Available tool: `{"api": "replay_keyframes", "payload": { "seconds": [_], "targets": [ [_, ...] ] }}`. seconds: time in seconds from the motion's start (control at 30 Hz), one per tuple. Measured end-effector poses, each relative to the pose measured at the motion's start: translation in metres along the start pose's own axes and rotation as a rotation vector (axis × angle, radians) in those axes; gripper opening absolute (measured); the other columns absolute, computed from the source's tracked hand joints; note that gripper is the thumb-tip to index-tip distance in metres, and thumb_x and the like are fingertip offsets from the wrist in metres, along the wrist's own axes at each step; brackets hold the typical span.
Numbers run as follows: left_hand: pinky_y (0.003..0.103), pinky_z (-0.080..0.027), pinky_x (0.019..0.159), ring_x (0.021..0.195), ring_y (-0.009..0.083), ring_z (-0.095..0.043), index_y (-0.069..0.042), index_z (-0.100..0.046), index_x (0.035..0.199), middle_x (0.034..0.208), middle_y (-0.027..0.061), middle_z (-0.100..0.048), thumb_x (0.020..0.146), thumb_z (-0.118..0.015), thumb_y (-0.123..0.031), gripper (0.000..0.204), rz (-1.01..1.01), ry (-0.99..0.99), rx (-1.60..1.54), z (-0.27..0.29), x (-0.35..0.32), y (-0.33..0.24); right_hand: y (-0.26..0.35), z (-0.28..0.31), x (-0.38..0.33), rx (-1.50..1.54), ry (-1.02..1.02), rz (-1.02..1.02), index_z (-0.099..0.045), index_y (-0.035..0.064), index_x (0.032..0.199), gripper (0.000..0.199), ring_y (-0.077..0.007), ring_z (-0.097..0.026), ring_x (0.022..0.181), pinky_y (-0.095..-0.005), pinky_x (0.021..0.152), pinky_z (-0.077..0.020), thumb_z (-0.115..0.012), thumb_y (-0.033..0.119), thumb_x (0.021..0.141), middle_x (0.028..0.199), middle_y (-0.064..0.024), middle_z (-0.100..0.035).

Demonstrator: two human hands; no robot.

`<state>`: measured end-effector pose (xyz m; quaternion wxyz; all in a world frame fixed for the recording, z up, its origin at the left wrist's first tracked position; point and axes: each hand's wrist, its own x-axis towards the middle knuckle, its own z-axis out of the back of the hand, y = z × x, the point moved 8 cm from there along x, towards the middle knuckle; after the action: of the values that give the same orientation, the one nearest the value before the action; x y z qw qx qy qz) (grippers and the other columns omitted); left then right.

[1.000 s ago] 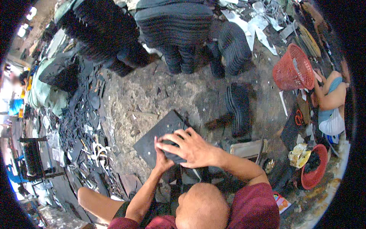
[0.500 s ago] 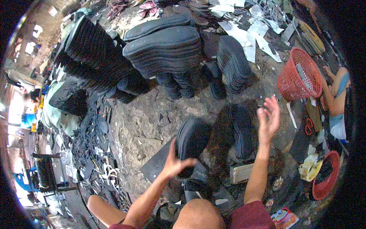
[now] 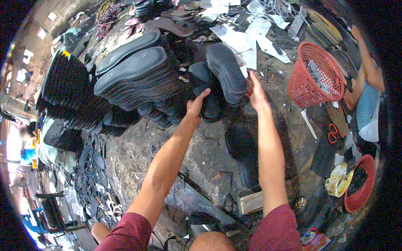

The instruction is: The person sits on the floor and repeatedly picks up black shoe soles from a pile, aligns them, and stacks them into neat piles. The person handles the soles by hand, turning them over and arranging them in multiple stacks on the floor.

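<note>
Both my arms stretch forward over the ground to stacks of black shoe soles. My left hand (image 3: 197, 108) is at the near left, its thumb apart and extended over the edge of a narrow black sole stack (image 3: 204, 77). My right hand (image 3: 257, 97) lies along the right side of another sole stack (image 3: 227, 69), fingers stretched and partly hidden behind it. That stack leans between my two hands; whether either palm presses it I cannot make out. Closer to me lies a further group of black soles (image 3: 243, 157), beside my right forearm.
Larger sole stacks (image 3: 134, 77) stand left of my hands, with more (image 3: 69, 90) beyond. A red basket (image 3: 296, 85) is at right, near another person's arm (image 3: 368, 54). Orange-handled scissors (image 3: 333, 134), a red bowl (image 3: 368, 184), white paper scraps (image 3: 234, 42) and black offcuts (image 3: 92, 163) lie around.
Both hands have reached forward from near my knees to the far stacks. The sole stack beside my left hand is gone from its place near me. The view has shifted.
</note>
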<state>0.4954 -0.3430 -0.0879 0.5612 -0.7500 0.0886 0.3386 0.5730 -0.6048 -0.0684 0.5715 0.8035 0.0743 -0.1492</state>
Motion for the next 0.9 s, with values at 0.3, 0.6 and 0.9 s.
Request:
{"api": "replay_keyframes", "payload": {
  "seconds": [0.3, 0.6, 0.9],
  "targets": [
    [0.049, -0.04, 0.112, 0.135, 0.0349, -0.05, 0.006, -0.041, 0.149, 0.152, 0.0237, -0.046, 0.082, -0.075, -0.055, 0.096, 0.0, 0.142, -0.008, 0.01, 0.065, 0.007, -0.05, -0.084, 0.011, -0.011, 0.227, -0.172, -0.044, 0.0162, 0.154, 0.07, -0.023, -0.05, 0.137, -0.0422, 0.115, -0.0355, -0.049, 0.059, 0.099, 0.152, -0.0046, -0.052],
    [0.047, -0.03, 0.121, 0.144, 0.0449, -0.037, -0.012, 0.022, 0.159, 0.16, 0.0319, -0.027, 0.081, -0.07, -0.026, 0.121, -0.258, 0.053, 0.402, -0.049, 0.068, -0.01, 0.004, -0.057, -0.004, -0.054, 0.206, -0.145, -0.036, 0.0108, 0.157, 0.094, -0.0289, -0.049, 0.137, -0.049, 0.111, -0.0412, -0.049, 0.076, 0.091, 0.156, -0.0133, -0.045],
    [0.038, -0.033, 0.118, 0.14, 0.0368, -0.043, -0.005, 0.017, 0.159, 0.159, 0.0244, -0.032, 0.082, -0.074, -0.016, 0.12, -0.332, 0.259, 0.086, -0.025, 0.04, -0.023, 0.068, -0.14, -0.076, -1.505, -0.035, 0.295, -0.018, 0.032, 0.161, 0.11, -0.052, -0.054, 0.129, -0.0583, 0.102, -0.0484, -0.083, 0.047, 0.073, 0.157, -0.0331, -0.029]
  ]
}}
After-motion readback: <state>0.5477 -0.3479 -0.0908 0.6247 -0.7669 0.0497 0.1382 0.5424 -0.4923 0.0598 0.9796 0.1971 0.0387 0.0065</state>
